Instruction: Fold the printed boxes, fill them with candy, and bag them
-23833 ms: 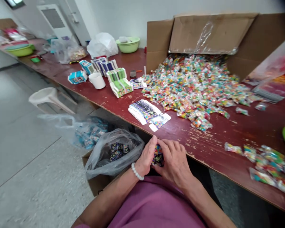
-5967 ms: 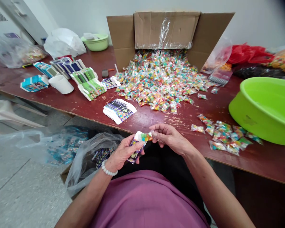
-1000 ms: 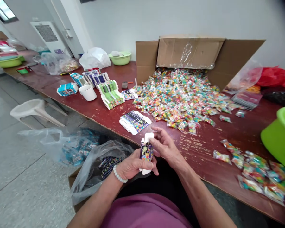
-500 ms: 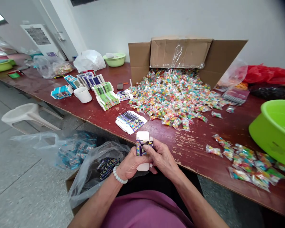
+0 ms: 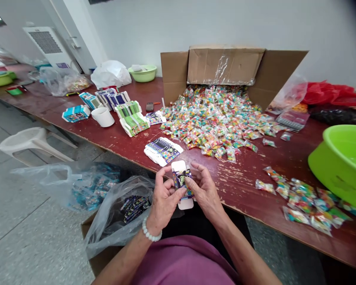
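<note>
Between my hands is a small dark purple printed carton [image 5: 181, 178], held above the table's front edge with white flaps sticking out at top and bottom. My left hand [image 5: 165, 196] grips its left side, thumb on the lower front and fingers bent behind the edge. My right hand [image 5: 204, 189] closes on the right side, with the thumb pressed on the printed face. Just beyond lies a fanned stack of flat purple cartons [image 5: 163, 151]. Behind it spreads a large heap of small clear-wrapped colourful candies [image 5: 216, 118], spilling from an open cardboard box [image 5: 222, 65].
Loose candy packets [image 5: 307, 202] lie at right beside a green basin [image 5: 338, 166]. At left are a white mug [image 5: 103, 117], green flat cartons [image 5: 132, 118] and blue cartons [image 5: 76, 113]. Below the edge sits a plastic-lined box [image 5: 106, 229] with dark packets; a white stool [image 5: 32, 140] stands farther left.
The carton has been squared out wider and turned so its printed face shows more. My left hand has shifted its grip, fingers rising to the upper left side.
</note>
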The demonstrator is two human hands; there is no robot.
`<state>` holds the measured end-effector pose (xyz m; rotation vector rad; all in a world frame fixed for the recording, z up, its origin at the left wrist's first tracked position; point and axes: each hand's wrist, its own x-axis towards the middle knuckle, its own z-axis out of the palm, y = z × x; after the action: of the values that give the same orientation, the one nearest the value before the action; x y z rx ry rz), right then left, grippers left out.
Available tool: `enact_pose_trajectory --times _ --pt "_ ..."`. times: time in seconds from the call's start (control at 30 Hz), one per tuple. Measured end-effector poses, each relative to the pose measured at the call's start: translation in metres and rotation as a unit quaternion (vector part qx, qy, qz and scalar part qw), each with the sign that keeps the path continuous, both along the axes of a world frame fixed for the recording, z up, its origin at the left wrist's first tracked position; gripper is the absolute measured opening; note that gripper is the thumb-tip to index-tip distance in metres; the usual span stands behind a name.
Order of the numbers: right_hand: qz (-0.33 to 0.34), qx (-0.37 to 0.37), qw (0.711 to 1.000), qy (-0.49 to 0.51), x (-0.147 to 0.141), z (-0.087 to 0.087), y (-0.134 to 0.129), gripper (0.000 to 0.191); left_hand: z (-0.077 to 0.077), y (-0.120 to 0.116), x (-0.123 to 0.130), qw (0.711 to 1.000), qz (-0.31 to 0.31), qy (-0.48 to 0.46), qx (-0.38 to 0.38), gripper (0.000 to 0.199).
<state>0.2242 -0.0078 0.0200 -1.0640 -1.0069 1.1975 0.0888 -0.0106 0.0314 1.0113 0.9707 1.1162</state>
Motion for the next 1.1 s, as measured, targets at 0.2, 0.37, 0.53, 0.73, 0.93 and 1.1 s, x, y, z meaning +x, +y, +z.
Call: enact_pose_trajectory --times 0.2,0.37,0.53,0.73,0.93,1.1 --pt "-0.012 -0.004 1.0 -0.012 0.006 -0.003 0.002 0.025 -0.004 0.005 -0.008 0.997 -0.069 0.013 -0.018 0.049" --pt "0.056 -0.098 0.994 0.011 0.022 0.003 0.006 0.034 0.0 0.013 -0.017 0.993 -0.097 0.053 -0.028 0.026" --pt "0.078 -0.065 0.994 0.05 0.029 0.008 0.008 0.045 0.002 0.016 -0.016 0.989 -0.124 0.074 0.023 0.022" --pt "0.086 -0.023 0.996 -0.031 0.036 0.016 0.003 0.029 0.007 0.014 -0.012 0.988 -0.128 -0.03 -0.078 0.055" --pt "0.106 0.033 0.986 -0.127 0.036 0.022 -0.002 0.026 -0.001 0.012 -0.002 0.955 -0.206 -0.078 -0.197 0.057" --pt "0.103 0.012 0.976 -0.193 0.036 0.025 0.003 0.023 -0.006 0.014 0.002 0.965 -0.172 -0.034 -0.194 0.063"
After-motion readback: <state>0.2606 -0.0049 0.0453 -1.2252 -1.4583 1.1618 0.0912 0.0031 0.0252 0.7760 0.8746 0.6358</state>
